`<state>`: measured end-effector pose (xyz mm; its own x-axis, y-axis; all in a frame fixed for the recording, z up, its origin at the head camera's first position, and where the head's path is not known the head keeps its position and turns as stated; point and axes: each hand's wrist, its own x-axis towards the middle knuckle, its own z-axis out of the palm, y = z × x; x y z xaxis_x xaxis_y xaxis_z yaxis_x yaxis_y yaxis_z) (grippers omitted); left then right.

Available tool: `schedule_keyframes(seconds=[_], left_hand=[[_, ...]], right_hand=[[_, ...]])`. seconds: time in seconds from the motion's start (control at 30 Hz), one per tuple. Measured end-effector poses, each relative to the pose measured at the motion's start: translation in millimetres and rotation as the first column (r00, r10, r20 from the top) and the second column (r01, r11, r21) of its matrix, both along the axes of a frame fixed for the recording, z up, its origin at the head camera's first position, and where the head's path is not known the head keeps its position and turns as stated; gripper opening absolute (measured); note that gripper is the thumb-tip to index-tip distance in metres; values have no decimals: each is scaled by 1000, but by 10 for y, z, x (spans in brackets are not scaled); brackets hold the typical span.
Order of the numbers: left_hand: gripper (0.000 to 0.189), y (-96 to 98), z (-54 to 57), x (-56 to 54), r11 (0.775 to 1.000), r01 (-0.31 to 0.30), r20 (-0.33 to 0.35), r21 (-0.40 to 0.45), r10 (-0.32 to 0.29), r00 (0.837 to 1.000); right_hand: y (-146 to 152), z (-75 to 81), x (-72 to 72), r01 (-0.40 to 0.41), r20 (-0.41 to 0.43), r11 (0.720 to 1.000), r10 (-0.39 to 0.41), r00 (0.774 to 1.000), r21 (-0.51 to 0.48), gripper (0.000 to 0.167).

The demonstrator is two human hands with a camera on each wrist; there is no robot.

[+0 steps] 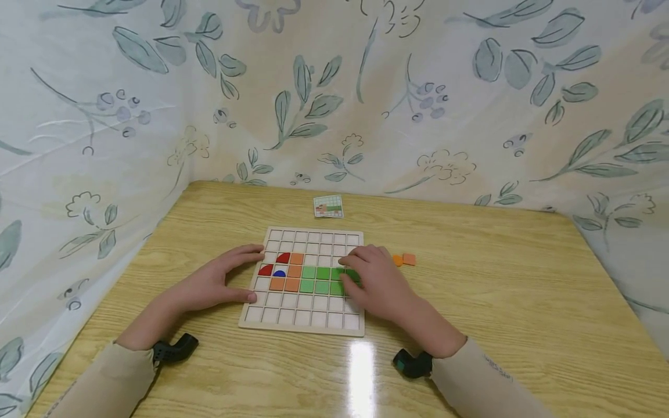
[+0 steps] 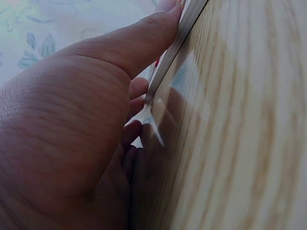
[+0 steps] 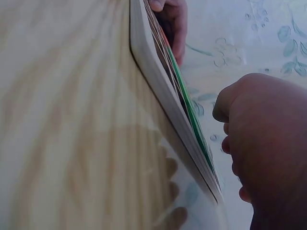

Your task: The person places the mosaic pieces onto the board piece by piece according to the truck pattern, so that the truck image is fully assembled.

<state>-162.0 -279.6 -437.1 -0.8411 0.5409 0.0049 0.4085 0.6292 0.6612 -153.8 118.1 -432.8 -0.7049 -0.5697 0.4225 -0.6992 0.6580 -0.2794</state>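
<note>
A pale wooden grid board (image 1: 282, 313) lies on the table, with colored tiles set in its middle rows. My left hand (image 1: 209, 281) rests along the board's left edge, thumb and fingers spread apart, the thumb (image 2: 153, 36) at the rim. My right hand (image 1: 378, 284) hovers over the board's right side, fingers bent loosely above the green tiles (image 1: 322, 273) and partly covering them. In the right wrist view that hand (image 3: 268, 129) stands off the board's surface with no piece showing in it. Left of the green lie orange tiles (image 1: 292, 284), red quarter-circles (image 1: 283, 258) and a blue half-circle (image 1: 279, 273).
Behind the board lies a small pattern card (image 1: 328, 206) printed with a colored grid. To the right of the right hand are an orange square (image 1: 409, 259) and a brighter orange piece (image 1: 398, 260). Patterned fabric (image 1: 355, 116) hangs behind the wooden table (image 1: 496, 278).
</note>
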Motion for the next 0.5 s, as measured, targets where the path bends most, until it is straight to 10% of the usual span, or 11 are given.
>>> schedule_keyframes(seconds=[0.5], left_hand=[[88, 0, -11, 4, 1000, 4, -2, 3, -4, 1000]], right_hand=[[634, -32, -33, 126, -19, 992, -126, 992, -24, 25]])
